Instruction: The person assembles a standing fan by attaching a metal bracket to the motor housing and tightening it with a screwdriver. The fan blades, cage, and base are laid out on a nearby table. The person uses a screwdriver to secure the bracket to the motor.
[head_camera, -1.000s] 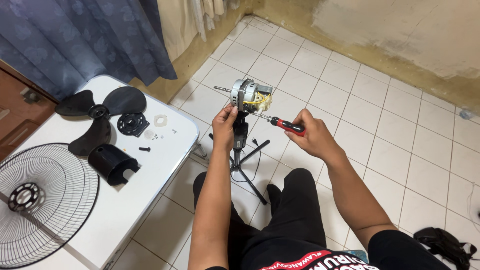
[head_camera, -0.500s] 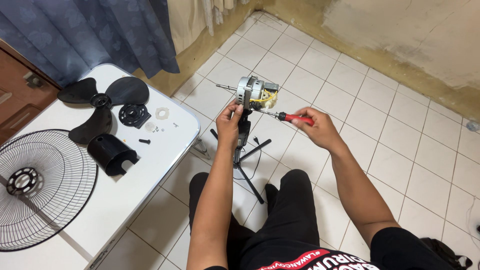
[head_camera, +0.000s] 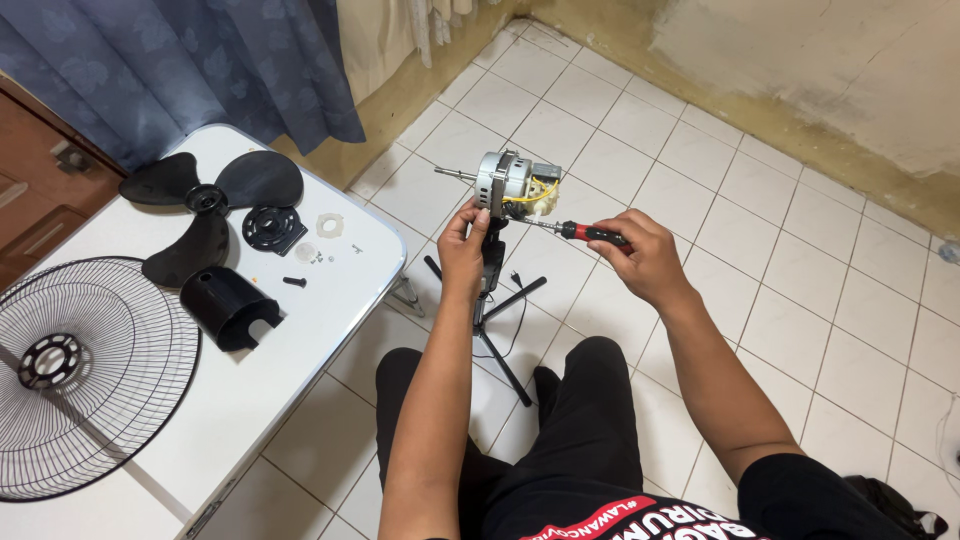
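You are looking down at a floor (head_camera: 800, 290) of pale square tiles with dark grout, which runs into a corner where a stained, yellowish wall (head_camera: 820, 70) rises, its lower band darker and blotchy. To your left stands a white table (head_camera: 300, 340) with rounded corners, and behind it hang a blue patterned curtain (head_camera: 200, 60) and a paler cream curtain (head_camera: 390, 40) that reach almost to the tiles. A strip of brown wooden furniture (head_camera: 30, 200) shows at the far left edge, and even, soft light fills the room.
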